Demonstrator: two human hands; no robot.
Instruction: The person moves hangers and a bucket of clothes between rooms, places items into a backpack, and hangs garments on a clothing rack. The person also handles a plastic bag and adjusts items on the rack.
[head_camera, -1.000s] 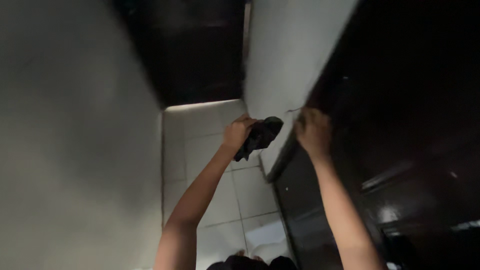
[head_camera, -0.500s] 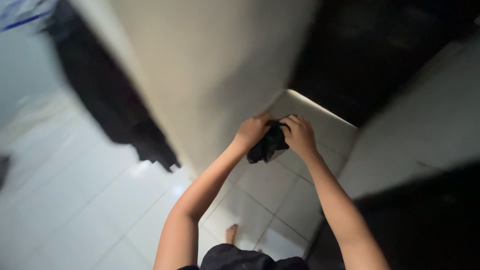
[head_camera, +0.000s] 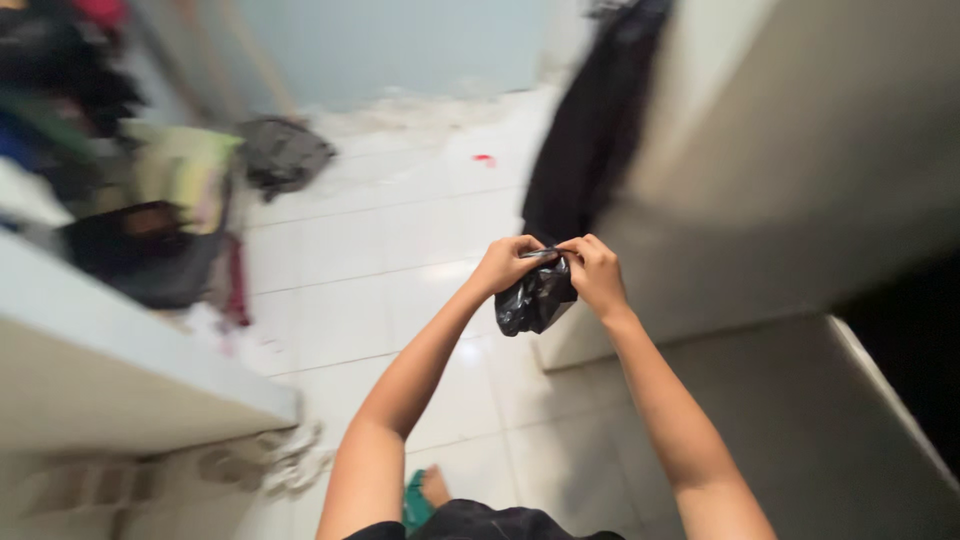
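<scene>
A small crumpled black plastic bag hangs in front of me at chest height. My left hand pinches its top edge from the left. My right hand pinches the same edge from the right, and the fingertips of both hands nearly touch. Both arms are stretched forward over a white tiled floor.
A pale wall corner stands close on the right with dark cloth hanging beside it. A white ledge runs at the left. Piled clothes and bags and a grey heap lie farther back. My foot shows below.
The view has swung from a narrow dark passage to an open tiled room. My right hand left the dark door edge and joined the left on the bag's top.
</scene>
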